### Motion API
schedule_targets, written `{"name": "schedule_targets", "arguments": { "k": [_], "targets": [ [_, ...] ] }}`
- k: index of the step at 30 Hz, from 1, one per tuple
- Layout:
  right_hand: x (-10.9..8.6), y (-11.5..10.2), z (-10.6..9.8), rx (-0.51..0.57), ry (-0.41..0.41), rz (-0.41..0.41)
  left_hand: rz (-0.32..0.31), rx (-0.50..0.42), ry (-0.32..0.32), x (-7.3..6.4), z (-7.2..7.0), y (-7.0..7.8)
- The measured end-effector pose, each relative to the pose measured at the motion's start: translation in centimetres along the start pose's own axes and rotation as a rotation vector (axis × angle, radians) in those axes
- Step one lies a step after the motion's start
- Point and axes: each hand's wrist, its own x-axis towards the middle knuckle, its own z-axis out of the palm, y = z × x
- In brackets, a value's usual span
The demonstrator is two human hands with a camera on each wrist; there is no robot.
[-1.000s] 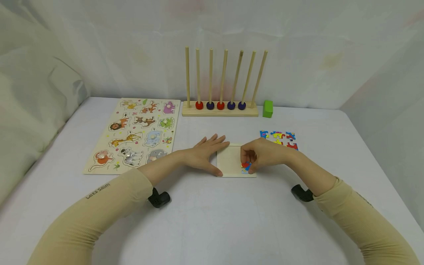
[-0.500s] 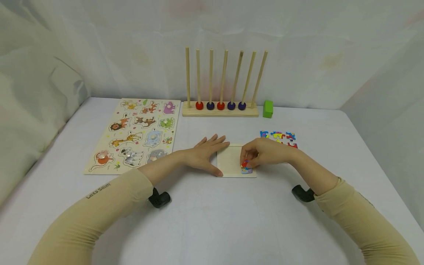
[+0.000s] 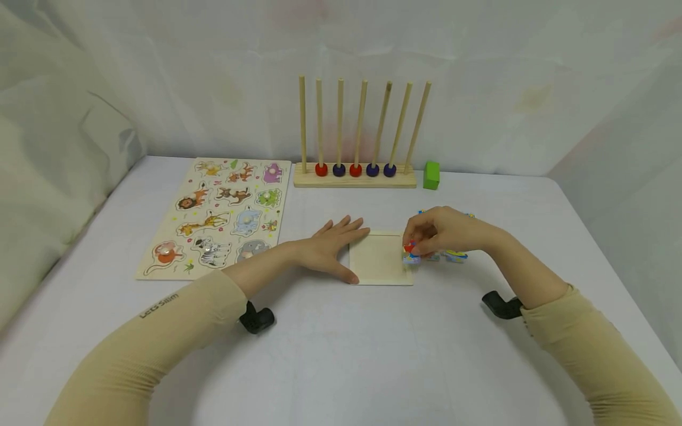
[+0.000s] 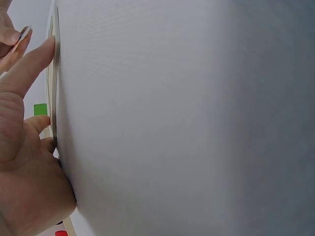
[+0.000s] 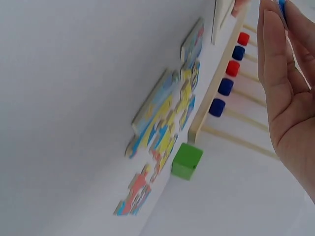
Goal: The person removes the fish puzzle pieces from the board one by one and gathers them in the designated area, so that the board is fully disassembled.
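A shallow wooden puzzle tray [image 3: 375, 260] lies at the middle of the table, its floor bare. My left hand [image 3: 325, 248] rests at the tray's left side, fingers spread, thumb at the near left corner and a fingertip on the far edge. Between thumb and fingers my right hand [image 3: 444, 231] pinches a red and blue jigsaw piece [image 3: 411, 254], raised over the tray's right edge. Other jigsaw pieces [image 3: 456, 257] lie to the right of the tray, partly hidden under the right hand; the right wrist view shows several loose puzzle pieces [image 5: 157, 103] on the cloth.
An animal peg puzzle board [image 3: 213, 219] lies at the left. Behind the tray stands a wooden bead rack [image 3: 354, 182] with upright rods and several red and blue beads. A green block [image 3: 431, 176] sits at the rack's right end.
My right hand has lifted the jigsaw piece out of the tray's near right corner and moved right and slightly away. The left hand has stayed in place.
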Motion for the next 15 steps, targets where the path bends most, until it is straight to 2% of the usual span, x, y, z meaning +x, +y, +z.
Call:
{"name": "schedule_targets", "arguments": {
  "k": [15],
  "targets": [
    [-3.0,2.4,-2.7,-0.009,0.065,0.063,0.006,-0.003,-0.002,0.0,0.0,-0.1]
  ]
}}
